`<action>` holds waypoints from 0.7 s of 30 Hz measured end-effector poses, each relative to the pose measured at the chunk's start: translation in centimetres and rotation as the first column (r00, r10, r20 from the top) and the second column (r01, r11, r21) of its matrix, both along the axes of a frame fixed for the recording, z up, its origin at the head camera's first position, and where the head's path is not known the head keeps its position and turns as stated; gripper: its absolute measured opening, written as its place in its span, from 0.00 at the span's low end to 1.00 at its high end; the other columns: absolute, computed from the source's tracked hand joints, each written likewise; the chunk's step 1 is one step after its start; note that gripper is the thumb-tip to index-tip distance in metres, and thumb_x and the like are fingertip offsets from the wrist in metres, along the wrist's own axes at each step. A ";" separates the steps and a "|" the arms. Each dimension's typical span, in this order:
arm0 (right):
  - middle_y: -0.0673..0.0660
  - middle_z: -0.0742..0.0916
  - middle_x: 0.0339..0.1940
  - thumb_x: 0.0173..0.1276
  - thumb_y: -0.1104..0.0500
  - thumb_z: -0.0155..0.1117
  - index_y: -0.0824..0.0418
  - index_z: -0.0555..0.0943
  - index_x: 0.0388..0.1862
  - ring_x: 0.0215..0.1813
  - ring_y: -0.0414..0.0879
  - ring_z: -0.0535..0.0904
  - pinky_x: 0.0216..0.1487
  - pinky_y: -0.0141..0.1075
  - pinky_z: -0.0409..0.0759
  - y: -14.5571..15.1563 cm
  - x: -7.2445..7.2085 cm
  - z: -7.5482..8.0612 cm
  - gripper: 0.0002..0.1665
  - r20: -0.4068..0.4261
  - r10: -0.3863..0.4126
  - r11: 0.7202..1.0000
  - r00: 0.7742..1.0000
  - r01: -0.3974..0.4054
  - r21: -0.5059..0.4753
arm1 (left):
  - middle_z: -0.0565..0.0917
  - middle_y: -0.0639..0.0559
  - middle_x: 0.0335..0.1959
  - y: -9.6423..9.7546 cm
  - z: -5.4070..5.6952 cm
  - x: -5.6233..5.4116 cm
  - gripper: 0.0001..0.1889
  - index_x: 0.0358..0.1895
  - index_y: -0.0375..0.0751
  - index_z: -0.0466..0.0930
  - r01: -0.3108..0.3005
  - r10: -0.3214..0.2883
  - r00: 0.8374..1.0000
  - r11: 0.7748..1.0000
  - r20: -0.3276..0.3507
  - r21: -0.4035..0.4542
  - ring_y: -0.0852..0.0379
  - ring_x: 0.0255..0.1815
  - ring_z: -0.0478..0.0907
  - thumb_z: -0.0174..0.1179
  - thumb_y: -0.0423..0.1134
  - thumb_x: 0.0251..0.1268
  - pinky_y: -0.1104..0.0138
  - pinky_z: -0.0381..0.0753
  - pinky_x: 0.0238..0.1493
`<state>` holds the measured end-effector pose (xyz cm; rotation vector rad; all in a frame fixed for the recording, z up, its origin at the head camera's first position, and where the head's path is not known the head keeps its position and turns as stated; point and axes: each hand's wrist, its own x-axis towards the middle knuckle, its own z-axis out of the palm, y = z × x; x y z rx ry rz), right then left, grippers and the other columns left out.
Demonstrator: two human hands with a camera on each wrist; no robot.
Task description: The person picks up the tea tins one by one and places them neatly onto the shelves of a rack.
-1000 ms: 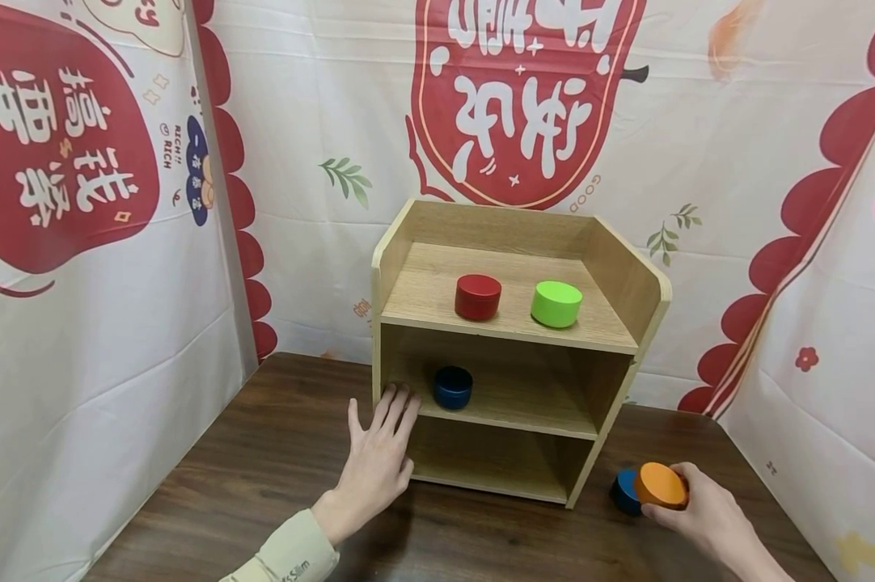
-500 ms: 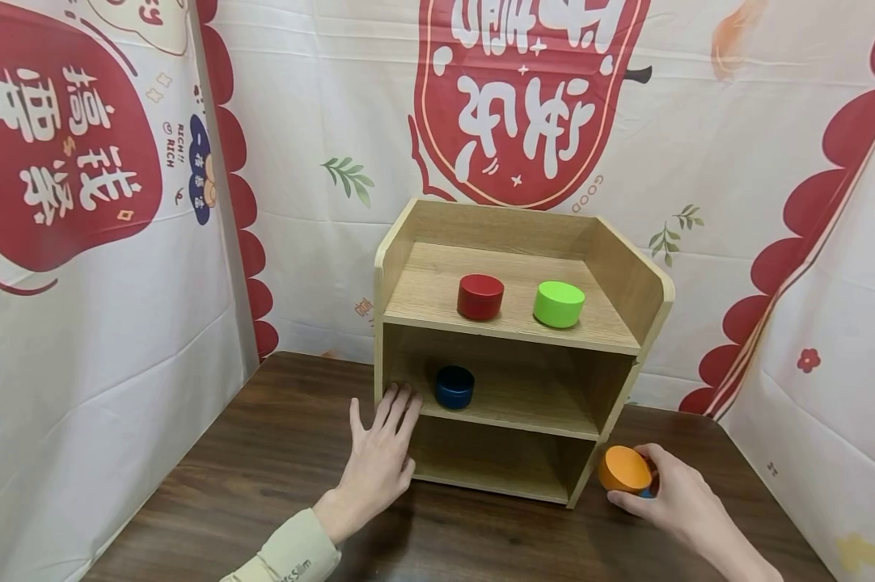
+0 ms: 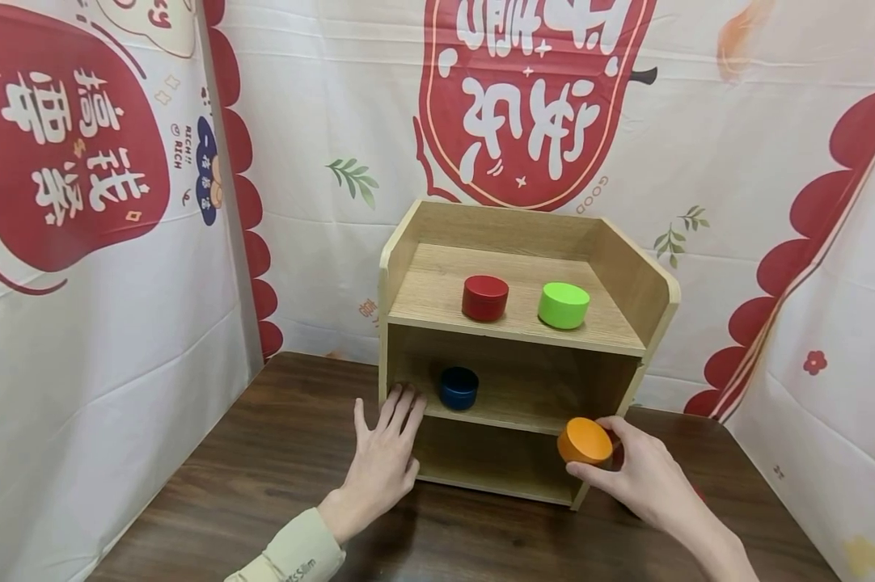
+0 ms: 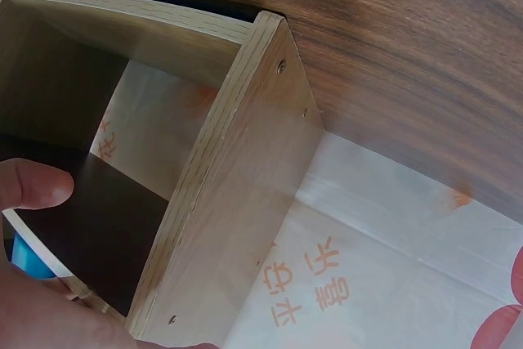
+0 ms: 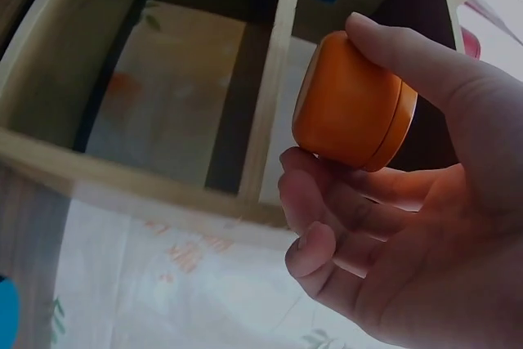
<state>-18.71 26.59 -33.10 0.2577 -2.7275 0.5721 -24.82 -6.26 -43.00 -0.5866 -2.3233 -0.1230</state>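
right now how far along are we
Looks done: red round container and lime-green round container atop the wooden shelf unit, blue round container on its middle level. In hand: orange round container, held by the right hand. Remaining: setting it down, and perhaps the blue object cropped in the right wrist view.

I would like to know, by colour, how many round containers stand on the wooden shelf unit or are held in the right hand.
Red container: 1
Green container: 1
Blue container: 1
Orange container, in the right hand: 1
Total: 4
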 end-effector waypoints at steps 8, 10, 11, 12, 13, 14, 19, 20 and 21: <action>0.50 0.82 0.29 0.48 0.39 0.75 0.63 0.77 0.49 0.28 0.40 0.72 0.28 0.31 0.68 -2.3 -1.5 1.2 0.37 -0.031 0.023 1.000 0.999 -0.023 -0.006 | 0.63 0.45 0.74 0.0 0.0 0.0 0.48 0.73 0.45 0.59 -0.002 0.002 1.000 1.000 0.003 -0.004 0.46 0.75 0.59 0.71 0.41 0.43 0.27 0.55 0.60; 0.52 0.83 0.32 0.50 0.40 0.75 0.64 0.77 0.49 0.29 0.41 0.73 0.29 0.32 0.69 -2.8 -2.2 1.5 0.37 -0.033 0.030 1.000 0.999 -0.031 -0.006 | 0.63 0.45 0.73 0.0 0.0 0.0 0.48 0.73 0.45 0.59 -0.003 0.003 1.000 1.000 0.003 -0.003 0.46 0.75 0.59 0.71 0.41 0.43 0.27 0.55 0.60; 0.54 0.84 0.33 0.50 0.40 0.75 0.65 0.77 0.50 0.30 0.42 0.74 0.30 0.33 0.71 -3.0 -2.5 1.5 0.37 -0.034 0.034 0.999 0.999 -0.034 -0.008 | 0.63 0.46 0.74 0.0 0.0 0.1 0.48 0.73 0.45 0.59 -0.005 0.005 1.000 1.000 0.003 -0.004 0.47 0.75 0.59 0.71 0.41 0.43 0.27 0.55 0.61; 0.55 0.84 0.35 0.50 0.41 0.75 0.65 0.77 0.50 0.31 0.43 0.76 0.31 0.34 0.72 -3.3 -2.8 1.6 0.38 -0.032 0.034 0.999 0.999 -0.035 -0.008 | 0.63 0.46 0.73 0.0 0.0 0.1 0.48 0.73 0.45 0.59 -0.003 0.003 1.000 1.000 0.004 -0.001 0.46 0.75 0.59 0.71 0.41 0.43 0.27 0.55 0.61; 0.56 0.85 0.36 0.51 0.41 0.74 0.66 0.77 0.50 0.32 0.44 0.77 0.32 0.36 0.73 -3.5 -3.1 1.6 0.38 -0.031 0.034 0.999 0.999 -0.034 -0.006 | 0.63 0.46 0.73 0.0 0.0 0.1 0.48 0.73 0.45 0.59 -0.002 0.002 1.000 1.000 0.003 0.000 0.46 0.75 0.59 0.70 0.41 0.43 0.27 0.55 0.61; 0.57 0.85 0.37 0.51 0.41 0.74 0.66 0.77 0.51 0.34 0.46 0.78 0.33 0.38 0.75 -3.7 -3.4 1.6 0.38 -0.030 0.033 0.999 0.999 -0.033 -0.007 | 0.63 0.45 0.73 0.0 0.0 0.1 0.48 0.73 0.44 0.59 -0.002 0.002 1.000 1.000 0.003 0.000 0.46 0.75 0.59 0.70 0.41 0.43 0.27 0.55 0.61; 0.61 0.85 0.41 0.53 0.42 0.73 0.68 0.75 0.54 0.39 0.52 0.80 0.38 0.46 0.78 -4.6 -4.6 1.6 0.39 0.001 -0.008 1.000 1.000 0.008 -0.008 | 0.63 0.45 0.73 0.0 0.0 0.0 0.48 0.73 0.45 0.59 -0.004 0.004 1.000 1.000 0.001 -0.003 0.46 0.75 0.59 0.71 0.41 0.43 0.27 0.55 0.60; 0.62 0.85 0.41 0.53 0.42 0.73 0.68 0.75 0.54 0.39 0.52 0.80 0.38 0.46 0.78 -4.8 -4.8 1.6 0.39 0.012 -0.018 1.000 1.000 0.018 -0.007 | 0.63 0.45 0.73 0.0 0.0 0.0 0.48 0.73 0.45 0.60 -0.005 0.005 1.000 1.000 0.001 -0.004 0.47 0.75 0.59 0.71 0.42 0.43 0.27 0.55 0.60; 0.62 0.85 0.41 0.53 0.42 0.72 0.69 0.75 0.54 0.39 0.52 0.80 0.37 0.46 0.78 -4.9 -5.0 1.6 0.39 0.021 -0.026 1.000 0.999 0.027 -0.004 | 0.63 0.45 0.73 0.0 0.0 0.0 0.48 0.73 0.45 0.60 -0.006 0.006 1.000 1.000 0.000 -0.005 0.47 0.75 0.59 0.71 0.42 0.43 0.27 0.56 0.60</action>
